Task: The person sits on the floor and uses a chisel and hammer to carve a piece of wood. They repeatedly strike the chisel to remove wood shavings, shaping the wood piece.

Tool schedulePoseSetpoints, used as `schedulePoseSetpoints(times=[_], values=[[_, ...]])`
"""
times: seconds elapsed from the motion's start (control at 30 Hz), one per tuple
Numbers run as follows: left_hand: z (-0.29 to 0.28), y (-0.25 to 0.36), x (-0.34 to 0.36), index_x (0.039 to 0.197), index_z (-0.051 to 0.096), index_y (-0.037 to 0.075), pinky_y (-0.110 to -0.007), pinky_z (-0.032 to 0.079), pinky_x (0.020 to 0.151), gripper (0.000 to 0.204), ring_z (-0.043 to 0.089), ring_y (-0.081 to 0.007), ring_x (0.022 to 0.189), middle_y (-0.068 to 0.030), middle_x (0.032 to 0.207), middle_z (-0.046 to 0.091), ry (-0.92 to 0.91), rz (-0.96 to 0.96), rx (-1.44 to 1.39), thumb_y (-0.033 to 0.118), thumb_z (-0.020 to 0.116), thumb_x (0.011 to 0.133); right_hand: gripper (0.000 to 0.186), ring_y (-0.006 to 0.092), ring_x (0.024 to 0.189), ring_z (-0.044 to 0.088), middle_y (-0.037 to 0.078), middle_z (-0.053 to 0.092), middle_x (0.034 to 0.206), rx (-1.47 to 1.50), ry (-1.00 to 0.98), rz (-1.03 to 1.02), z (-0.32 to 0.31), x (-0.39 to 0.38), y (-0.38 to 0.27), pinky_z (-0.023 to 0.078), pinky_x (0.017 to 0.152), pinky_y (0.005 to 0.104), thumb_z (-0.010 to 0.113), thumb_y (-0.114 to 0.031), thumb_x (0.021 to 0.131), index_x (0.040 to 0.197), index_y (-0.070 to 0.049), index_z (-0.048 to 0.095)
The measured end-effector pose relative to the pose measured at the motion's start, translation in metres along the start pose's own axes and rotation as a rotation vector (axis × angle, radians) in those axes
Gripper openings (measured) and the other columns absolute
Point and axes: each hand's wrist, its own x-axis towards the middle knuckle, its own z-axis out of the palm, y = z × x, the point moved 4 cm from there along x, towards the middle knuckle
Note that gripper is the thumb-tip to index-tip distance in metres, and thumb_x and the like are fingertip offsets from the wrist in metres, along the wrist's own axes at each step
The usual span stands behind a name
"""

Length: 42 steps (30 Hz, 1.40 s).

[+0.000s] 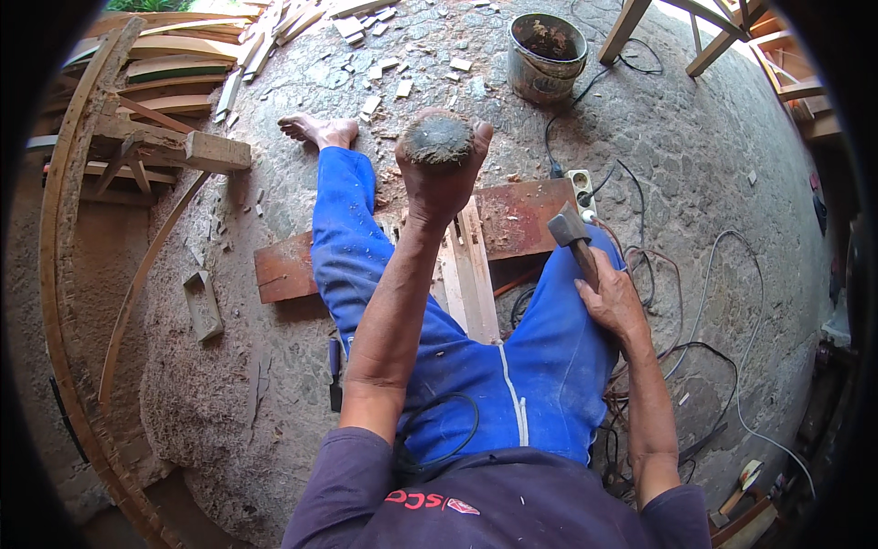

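Nearest my camera, at 12 o'clock, I had the left hand (pixel 437 190) raised and closed around a round-ended wooden piece (pixel 439 139); its dark, frayed end faced me and the fist hid the rest. The hands were well apart. Toward 2 to 3 o'clock, the right hand (pixel 615 297) was wrapped round the handle of a hammer (pixel 578 243), at the right thigh of the blue trousers (pixel 549 384), head pointing to 11 o'clock.

Below, a pale slotted timber (pixel 471 274) ran up between the thighs, edged closely by both legs; the left forearm covered part of it. It met a red-brown plank (pixel 526 215), whose ends stuck out past the knees at 9 and 2 o'clock. Just off that right end sat a white power strip (pixel 582 183). A purple-handled tool (pixel 335 359) lay against the left thigh at 8.

On the floor (pixel 722 174), loose cables (pixel 709 316) crowded the room from 3 to 4 o'clock. An open wooden box (pixel 203 306) stood at 9, with a gap between it and the plank. Long curved timbers (pixel 59 265) bounded the left edge from 8 to 11. Farthest off were wood offcuts (pixel 403 89) near 12 and a stained bucket (pixel 547 73) at 1.
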Motion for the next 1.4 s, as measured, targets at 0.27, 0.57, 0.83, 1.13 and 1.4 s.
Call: schedulePoseSetpoints(times=[0.27, 0.57, 0.83, 1.13, 1.4], values=[[0.005, -0.002, -0.025, 0.083, 0.063, 0.005, -0.034, 0.049, 0.062, 0.029, 0.058, -0.0141, 0.061, -0.001, 0.069, 0.063, -0.102, -0.177, -0.213, 0.025, 0.084, 0.086, 0.057, 0.0517, 0.103, 0.066, 0.031, 0.069, 0.105, -0.049, -0.01, -0.004, 0.003, 0.003, -0.002, 0.054, 0.087, 0.0546, 0.07, -0.018, 0.09, 0.14, -0.008, 0.044], [0.003, -0.016, -0.024, 0.092, 0.063, 0.005, -0.04, 0.049, 0.074, 0.036, 0.065, -0.0236, 0.071, -0.0038, 0.076, 0.065, -0.047, -0.054, 0.062, 0.034, 0.083, 0.087, 0.057, 0.0513, 0.103, 0.066, 0.03, 0.07, 0.105, -0.075, -0.025, 0.003, 0.005, 0.005, -0.001, 0.053, 0.088, 0.055, 0.069, -0.02, 0.091, 0.14, -0.01, 0.043], [0.003, -0.013, -0.033, 0.088, 0.064, 0.007, -0.039, 0.046, 0.082, 0.035, 0.064, -0.0268, 0.075, -0.0033, 0.076, 0.065, -0.053, -0.051, 0.077, 0.038, 0.081, 0.088, 0.058, 0.0514, 0.104, 0.066, 0.03, 0.07, 0.107, -0.094, -0.026, 0.0, 0.006, 0.003, -0.001, 0.053, 0.089, 0.0562, 0.07, -0.022, 0.091, 0.141, -0.011, 0.042], [0.005, 0.003, -0.036, 0.085, 0.063, 0.004, -0.031, 0.047, 0.055, 0.026, 0.055, -0.0103, 0.055, 0.001, 0.061, 0.059, 0.054, 0.195, 0.127, 0.019, 0.084, 0.088, 0.059, 0.0479, 0.105, 0.067, 0.028, 0.071, 0.108, -0.1, -0.052, 0.046, 0.005, 0.005, -0.001, 0.053, 0.09, 0.0514, 0.071, -0.023, 0.089, 0.141, -0.011, 0.046], [0.009, -0.005, -0.036, 0.082, 0.061, 0.005, -0.026, 0.046, 0.05, 0.025, 0.056, -0.0063, 0.052, 0.0027, 0.059, 0.06, -0.01, -0.014, -0.048, 0.016, 0.083, 0.089, 0.061, 0.0513, 0.103, 0.066, 0.031, 0.07, 0.106, -0.112, -0.032, -0.013, 0.006, 0.007, -0.001, 0.053, 0.088, 0.056, 0.07, -0.023, 0.09, 0.142, -0.01, 0.042]])
